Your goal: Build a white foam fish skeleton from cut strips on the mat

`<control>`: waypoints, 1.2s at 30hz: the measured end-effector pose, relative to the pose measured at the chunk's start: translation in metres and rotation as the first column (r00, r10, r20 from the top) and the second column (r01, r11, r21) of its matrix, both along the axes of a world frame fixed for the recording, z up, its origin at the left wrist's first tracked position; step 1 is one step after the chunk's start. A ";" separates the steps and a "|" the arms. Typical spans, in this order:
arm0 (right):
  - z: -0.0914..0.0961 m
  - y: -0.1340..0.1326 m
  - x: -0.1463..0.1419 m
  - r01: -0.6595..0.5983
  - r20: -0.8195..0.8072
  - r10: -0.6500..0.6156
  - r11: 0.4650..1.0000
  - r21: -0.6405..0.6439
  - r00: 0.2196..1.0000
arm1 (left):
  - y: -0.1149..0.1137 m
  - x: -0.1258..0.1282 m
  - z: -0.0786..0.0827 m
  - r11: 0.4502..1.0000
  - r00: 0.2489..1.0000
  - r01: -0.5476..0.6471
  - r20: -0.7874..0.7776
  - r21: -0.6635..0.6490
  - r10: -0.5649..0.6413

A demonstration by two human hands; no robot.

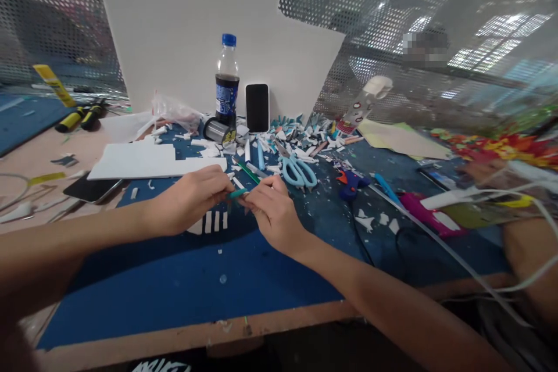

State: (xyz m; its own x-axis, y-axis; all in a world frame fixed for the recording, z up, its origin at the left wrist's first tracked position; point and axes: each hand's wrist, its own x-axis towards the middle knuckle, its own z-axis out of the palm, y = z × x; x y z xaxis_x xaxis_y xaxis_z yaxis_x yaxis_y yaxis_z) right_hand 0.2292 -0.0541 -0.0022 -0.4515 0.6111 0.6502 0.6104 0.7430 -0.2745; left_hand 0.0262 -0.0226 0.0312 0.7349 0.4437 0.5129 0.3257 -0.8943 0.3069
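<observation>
Over the blue mat, near the scissors, the left hand pinches a green piece, the right hand's fingers bunched at its other end, whether gripping I can't tell.

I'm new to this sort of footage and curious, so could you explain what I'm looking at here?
There's no machine: a person works with two bare hands, seen by a camera worn on the head, looking forward and down. The left hand has a small green piece in its grip; the right hand is at its other end, though how firmly it holds is hard to tell. Near them, small white strips lie on a blue surface. Beyond are light-blue scissors, many scraps and a bottle of dark liquid. To the right lies a blue glue gun; further over is another person's arm.
</observation>
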 end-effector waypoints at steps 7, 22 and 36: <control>0.002 -0.004 -0.004 -0.030 -0.018 0.030 1.000 -0.009 0.999 | -0.001 0.000 -0.007 0.999 0.999 -0.047 0.000 0.001 0.047; 0.003 0.001 -0.003 -0.086 -0.079 0.079 0.992 -0.088 0.994 | 0.007 -0.005 0.005 0.965 0.993 -0.073 -0.076 0.251 0.095; 0.001 0.007 0.000 0.179 -0.276 -0.263 0.939 -0.295 0.924 | 0.058 -0.034 0.009 0.865 0.695 -0.446 -0.519 0.230 0.497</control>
